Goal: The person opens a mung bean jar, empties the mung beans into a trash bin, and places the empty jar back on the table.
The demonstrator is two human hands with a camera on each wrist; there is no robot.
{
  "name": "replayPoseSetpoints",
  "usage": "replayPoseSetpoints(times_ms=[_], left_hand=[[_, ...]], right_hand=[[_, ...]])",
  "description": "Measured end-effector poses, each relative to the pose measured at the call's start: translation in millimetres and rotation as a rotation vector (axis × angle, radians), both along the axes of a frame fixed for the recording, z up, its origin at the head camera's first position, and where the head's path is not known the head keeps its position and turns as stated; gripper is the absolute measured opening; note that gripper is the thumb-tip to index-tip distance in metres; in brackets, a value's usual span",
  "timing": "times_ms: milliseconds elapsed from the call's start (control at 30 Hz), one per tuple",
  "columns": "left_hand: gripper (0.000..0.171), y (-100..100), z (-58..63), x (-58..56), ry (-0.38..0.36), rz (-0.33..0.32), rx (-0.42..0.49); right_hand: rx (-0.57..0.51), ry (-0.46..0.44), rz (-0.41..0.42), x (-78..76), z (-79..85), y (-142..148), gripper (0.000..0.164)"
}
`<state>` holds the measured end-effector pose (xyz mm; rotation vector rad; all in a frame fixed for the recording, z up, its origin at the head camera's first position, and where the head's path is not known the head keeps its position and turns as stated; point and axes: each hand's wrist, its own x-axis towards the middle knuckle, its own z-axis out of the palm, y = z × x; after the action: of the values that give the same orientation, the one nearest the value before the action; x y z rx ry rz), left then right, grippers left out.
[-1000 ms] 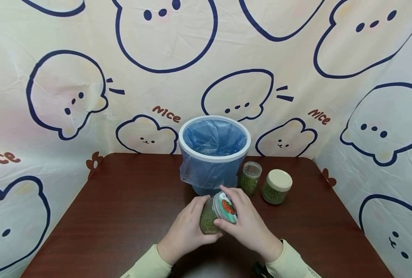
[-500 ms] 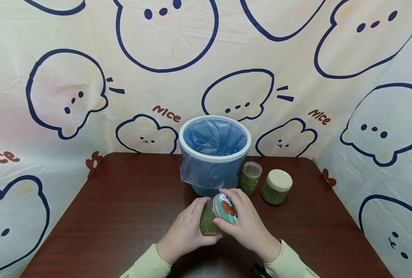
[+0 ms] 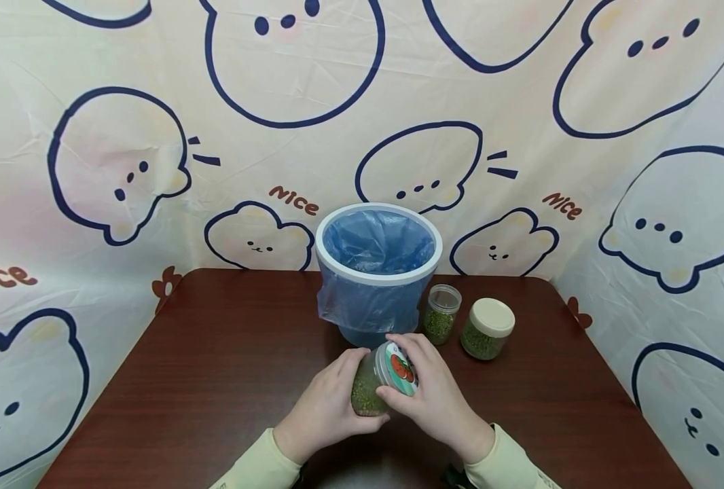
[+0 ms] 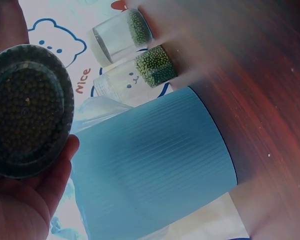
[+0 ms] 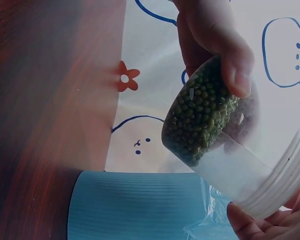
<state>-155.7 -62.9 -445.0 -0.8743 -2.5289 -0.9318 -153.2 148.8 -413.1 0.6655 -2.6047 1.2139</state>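
A clear jar (image 3: 367, 388) partly filled with green mung beans is held tilted above the table in both hands. My left hand (image 3: 320, 413) grips the jar's body, thumb underneath. My right hand (image 3: 434, 395) holds the clear-rimmed lid (image 3: 401, 369), which bears a tomato picture, between thumb and fingers. In the left wrist view the jar's round bottom (image 4: 27, 112) faces the camera, with beans behind it. The right wrist view shows the beans (image 5: 200, 112) gathered at the bottom end and the ridged lid rim (image 5: 277, 187) at the other.
Behind the hands stands a blue bin (image 3: 368, 305) with a white rim and a blue plastic liner. To its right are a slim clear-lidded jar (image 3: 440, 322) and a wider cream-lidded jar (image 3: 487, 329), both with green beans. A patterned cloth hangs around the brown table (image 3: 227, 353).
Both hands and the jar have shifted very slightly toward the person. The grip on jar and lid looks the same, and the other things stand where they were.
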Motion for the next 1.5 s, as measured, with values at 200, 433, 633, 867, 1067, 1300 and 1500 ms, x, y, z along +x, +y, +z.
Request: replayPoseSetpoints(times_ms=[200,433,633,867,1067,1300,1500], left_hand=[[0.093,0.2,-0.6,-0.4,-0.003,-0.001,0.004],[0.093,0.4,0.3,-0.6,-0.007,-0.004,-0.002],[0.093,0.6,0.3,-0.1,-0.023,-0.004,-0.003],[0.092,1.7,-0.2,-0.1,-0.043,-0.007,0.006],[0.091,1.9,0.0,-0.1,-0.046,-0.010,0.005],[0.091,0.5,0.5,0.0,-0.044,-0.022,-0.004],[0.090,-0.4,-0.4,-0.5,-0.106,-0.044,0.012]], right_hand=[[-0.008,-0.006,0.000,0.2,0.1,-0.2,0.070],[-0.001,-0.004,-0.006,0.2,-0.5,-0.1,0.069],[-0.001,-0.009,-0.003,-0.2,-1.1,0.4,0.069],[0.000,-0.011,-0.001,-1.2,-1.1,1.5,0.067],[-0.002,-0.024,0.002,-1.4,-1.5,2.3,0.067],[-0.008,-0.037,0.011,-1.3,-3.0,2.6,0.067],[0.009,-0.020,0.030,-0.3,-1.6,4.1,0.067]])
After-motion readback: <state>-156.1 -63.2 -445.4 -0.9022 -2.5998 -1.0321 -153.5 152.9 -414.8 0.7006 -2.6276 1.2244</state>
